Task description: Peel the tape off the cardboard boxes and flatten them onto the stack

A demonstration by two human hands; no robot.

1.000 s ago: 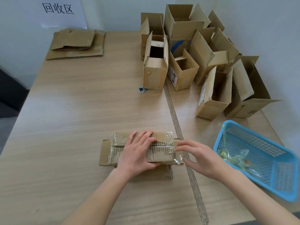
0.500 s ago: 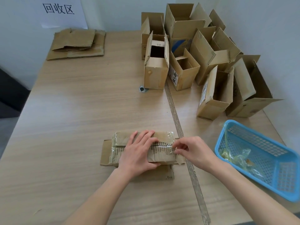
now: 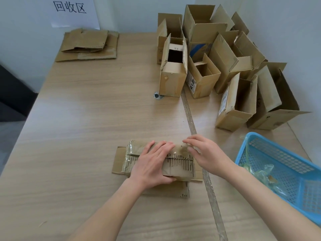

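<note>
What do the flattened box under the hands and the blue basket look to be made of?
Flattened box: brown corrugated cardboard, matte; fluted ridges show along its torn edges, with glossy clear tape wrinkled at its left end. Basket: probably moulded plastic, smooth light blue, walls pierced in a regular grid.

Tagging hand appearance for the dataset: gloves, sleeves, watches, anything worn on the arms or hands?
Nothing worn. The left hand and right hand are bare, without gloves, rings or watches. Both forearms are bare as far as the frame shows; no sleeves visible.
</note>
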